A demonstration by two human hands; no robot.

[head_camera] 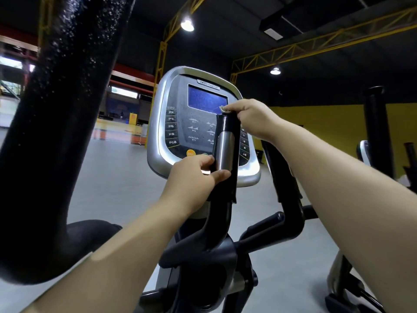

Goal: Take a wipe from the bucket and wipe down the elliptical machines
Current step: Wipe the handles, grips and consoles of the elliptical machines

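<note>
The right hand (250,116) is curled over the top end of the black handle (226,127), pinching a small white wipe (223,108) against its tip; only a scrap of the wipe shows past the fingers. The left hand (191,175) grasps the same handle lower down, thumb across the front just below its metal sensor plate (224,150). Behind stands the elliptical's silver console (158,132) with a blue screen (207,97) — the brand strip above it is too blurred to read. Left-side buttons read P2, P4, P6, P8, P10 — graphs beside them are marked P1, P4, P7. An orange button (191,153) sits just above the left hand
</note>
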